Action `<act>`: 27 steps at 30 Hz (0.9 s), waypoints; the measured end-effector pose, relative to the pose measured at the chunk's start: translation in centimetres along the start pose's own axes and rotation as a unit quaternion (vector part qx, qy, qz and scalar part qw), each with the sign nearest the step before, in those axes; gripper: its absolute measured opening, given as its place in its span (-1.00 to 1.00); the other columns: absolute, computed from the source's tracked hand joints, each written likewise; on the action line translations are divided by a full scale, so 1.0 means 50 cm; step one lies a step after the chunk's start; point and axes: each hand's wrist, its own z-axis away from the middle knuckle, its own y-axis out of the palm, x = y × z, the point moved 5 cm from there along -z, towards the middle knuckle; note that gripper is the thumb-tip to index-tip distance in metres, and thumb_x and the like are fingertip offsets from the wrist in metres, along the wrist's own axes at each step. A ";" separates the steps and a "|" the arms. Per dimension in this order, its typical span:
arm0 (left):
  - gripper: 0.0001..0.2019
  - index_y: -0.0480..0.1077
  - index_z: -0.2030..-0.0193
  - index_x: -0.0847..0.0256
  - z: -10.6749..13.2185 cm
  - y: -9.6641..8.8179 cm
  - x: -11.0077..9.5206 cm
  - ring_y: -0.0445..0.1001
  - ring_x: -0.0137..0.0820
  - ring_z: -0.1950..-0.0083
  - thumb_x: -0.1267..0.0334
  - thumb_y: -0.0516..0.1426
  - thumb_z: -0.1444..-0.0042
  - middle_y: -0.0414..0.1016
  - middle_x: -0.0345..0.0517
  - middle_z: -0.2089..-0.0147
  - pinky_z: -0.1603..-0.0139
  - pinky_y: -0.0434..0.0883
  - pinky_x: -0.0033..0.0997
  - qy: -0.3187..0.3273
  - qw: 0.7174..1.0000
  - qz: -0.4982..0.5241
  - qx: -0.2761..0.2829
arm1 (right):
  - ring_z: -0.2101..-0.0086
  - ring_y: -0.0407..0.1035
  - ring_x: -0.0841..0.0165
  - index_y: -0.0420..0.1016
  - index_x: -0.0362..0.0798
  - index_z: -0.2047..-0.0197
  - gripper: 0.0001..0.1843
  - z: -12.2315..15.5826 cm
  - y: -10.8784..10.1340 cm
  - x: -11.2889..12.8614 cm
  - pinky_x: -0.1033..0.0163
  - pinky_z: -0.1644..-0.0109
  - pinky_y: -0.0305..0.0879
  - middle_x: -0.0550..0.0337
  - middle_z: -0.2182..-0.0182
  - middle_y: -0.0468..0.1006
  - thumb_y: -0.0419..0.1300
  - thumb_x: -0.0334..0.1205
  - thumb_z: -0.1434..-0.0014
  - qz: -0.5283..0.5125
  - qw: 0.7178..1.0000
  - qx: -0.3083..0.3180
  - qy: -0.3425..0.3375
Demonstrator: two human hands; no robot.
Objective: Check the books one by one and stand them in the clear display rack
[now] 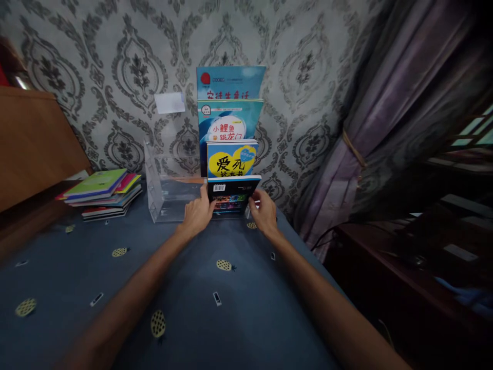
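Observation:
A dark book [230, 198] with a barcode on its cover stands upright at the front of a clear tiered rack [154, 198]. My left hand [198, 211] grips its left edge, the thumb lying on the cover. On the opposite edge, my right hand [265, 209] is closed with thumb and fingers pinching the book. Behind it rise a yellow and blue book [231, 158], a teal book with a white circle [231, 118] and a taller blue book [231, 82], each on a higher tier. The dark book's lower edge is partly hard to make out.
A stack of colourful books [106, 192] lies left of the rack on the blue pineapple-print cloth [192, 318]. A wooden board [34, 144] stands at far left. Patterned wallpaper [308, 103] is behind, a tied purple curtain [354, 149] at right, and a dark cabinet [377, 262] below it.

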 end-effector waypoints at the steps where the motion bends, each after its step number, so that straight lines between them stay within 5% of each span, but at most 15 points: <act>1: -0.45 -0.10 -0.40 0.36 0.001 0.000 0.000 0.62 -0.01 0.10 0.11 -0.07 -0.40 0.60 0.23 0.13 0.10 0.48 -0.08 0.001 1.000 -0.005 0.000 | 0.27 0.45 0.18 0.46 -0.07 0.03 -0.67 0.003 0.000 -0.002 0.04 0.15 0.44 0.01 0.23 0.57 0.03 -0.18 -0.20 -0.001 1.000 0.001 0.008; 10: -0.48 -0.05 -0.38 0.33 0.007 0.008 0.008 0.62 -0.09 0.15 0.17 -0.02 -0.38 0.60 0.17 0.12 0.13 0.47 -0.17 0.035 0.999 0.023 -0.008 | 0.26 0.49 0.17 0.51 -0.10 0.02 -0.60 0.027 -0.008 -0.002 0.04 0.17 0.46 -0.04 0.22 0.62 0.05 -0.08 -0.19 -0.044 0.997 0.009 0.068; 15: -0.46 -0.10 -0.39 0.25 0.032 0.006 0.053 0.55 -0.16 -0.05 0.28 0.00 -0.34 0.53 0.15 -0.08 0.00 0.45 -0.21 0.097 0.993 0.046 -0.046 | 0.27 0.50 0.16 0.49 -0.16 -0.04 -0.51 0.048 -0.020 -0.008 0.03 0.16 0.46 -0.06 0.22 0.62 0.09 -0.03 -0.15 -0.078 0.991 0.024 0.108; 21: -0.62 0.19 -0.25 0.25 0.090 -0.035 0.219 0.43 -0.15 -0.13 0.32 -0.02 -0.32 0.47 0.14 -0.10 -0.15 0.37 -0.14 0.123 0.986 -0.065 -0.095 | 0.36 0.47 0.22 0.50 -0.09 0.09 -0.58 0.098 -0.006 -0.023 0.13 0.29 0.44 0.08 0.37 0.57 0.19 -0.03 -0.03 -0.128 0.969 0.077 0.197; 27: -0.66 0.32 -0.14 0.36 0.080 -0.138 0.443 0.35 0.01 -0.17 0.30 -0.03 -0.29 0.43 0.27 -0.09 -0.18 0.29 -0.03 0.012 0.966 -0.201 -0.161 | 0.46 0.46 0.26 0.45 -0.01 0.23 -0.68 0.155 0.021 0.009 0.18 0.41 0.43 0.16 0.43 0.56 0.24 -0.05 0.06 -0.210 0.928 0.153 0.268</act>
